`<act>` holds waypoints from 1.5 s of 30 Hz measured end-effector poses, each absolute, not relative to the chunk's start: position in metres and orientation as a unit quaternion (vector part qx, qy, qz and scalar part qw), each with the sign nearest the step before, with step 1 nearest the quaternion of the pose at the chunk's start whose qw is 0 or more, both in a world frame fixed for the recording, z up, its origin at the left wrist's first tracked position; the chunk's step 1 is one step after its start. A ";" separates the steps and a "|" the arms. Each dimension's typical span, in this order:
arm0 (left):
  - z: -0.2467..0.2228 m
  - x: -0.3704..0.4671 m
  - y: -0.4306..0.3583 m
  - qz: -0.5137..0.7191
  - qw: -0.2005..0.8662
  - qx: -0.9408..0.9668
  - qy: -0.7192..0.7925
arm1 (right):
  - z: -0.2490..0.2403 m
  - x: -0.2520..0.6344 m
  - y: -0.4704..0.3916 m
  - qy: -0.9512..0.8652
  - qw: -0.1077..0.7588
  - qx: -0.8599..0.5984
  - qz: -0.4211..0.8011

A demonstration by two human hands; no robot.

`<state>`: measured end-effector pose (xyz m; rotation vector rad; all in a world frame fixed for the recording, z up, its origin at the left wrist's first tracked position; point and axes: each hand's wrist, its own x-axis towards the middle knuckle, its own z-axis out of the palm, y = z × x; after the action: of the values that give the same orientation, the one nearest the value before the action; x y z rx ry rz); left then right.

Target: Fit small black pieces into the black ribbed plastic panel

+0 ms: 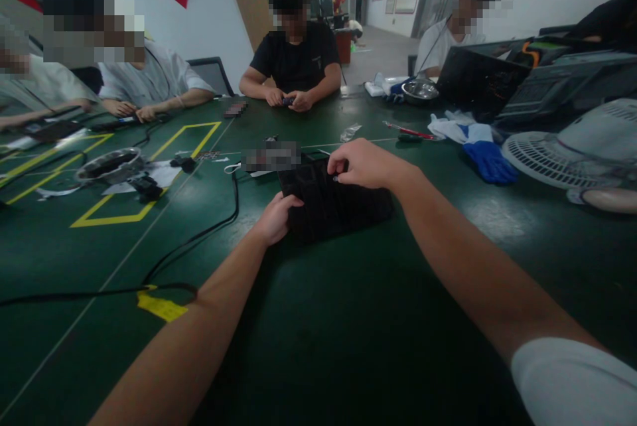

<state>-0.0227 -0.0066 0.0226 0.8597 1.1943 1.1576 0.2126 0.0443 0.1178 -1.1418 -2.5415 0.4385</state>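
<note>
A flat black rectangular panel [333, 210] with faint ridges lies slightly tilted in front of me; I cannot tell its exact kind. At its left edge, my left hand [275, 217] grips it with the thumb on top and the fingers mostly hidden beneath. Over the far part of the panel, my right hand [365, 164] is curled in a pinch. A tiny shiny spot shows at its fingertips, too small to name. Just behind the panel is a blurred-out item [271, 156] on the green table [318, 333].
A black cable [233, 204] with a yellow tag [162, 306] runs by my left forearm. Left are a metal ring [112, 164] and yellow tape outlines. Right are a screwdriver [415, 132], blue-white gloves [490, 157], a white fan [562, 147] and a metal bowl [419, 91]. Several people sit around.
</note>
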 end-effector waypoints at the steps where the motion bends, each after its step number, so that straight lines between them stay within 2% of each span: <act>1: 0.022 -0.023 -0.007 0.498 0.592 0.370 0.514 | 0.118 0.212 0.044 -0.891 0.159 -0.398 0.150; 18: 0.023 -0.023 -0.005 0.492 0.593 0.374 0.515 | 0.115 0.206 0.042 -0.890 0.154 -0.420 0.090; 31: 0.021 -0.023 -0.012 0.519 0.551 0.371 0.538 | 0.115 0.206 0.045 -0.879 0.172 -0.427 0.125; 45: 0.029 -0.025 -0.016 0.472 0.516 0.441 0.563 | 0.121 0.211 0.048 -0.878 0.197 -0.398 0.182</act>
<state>-0.0249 -0.0158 0.0289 1.0586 1.3528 1.1341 0.2106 0.0480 0.1206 -1.1133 -2.4576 0.5096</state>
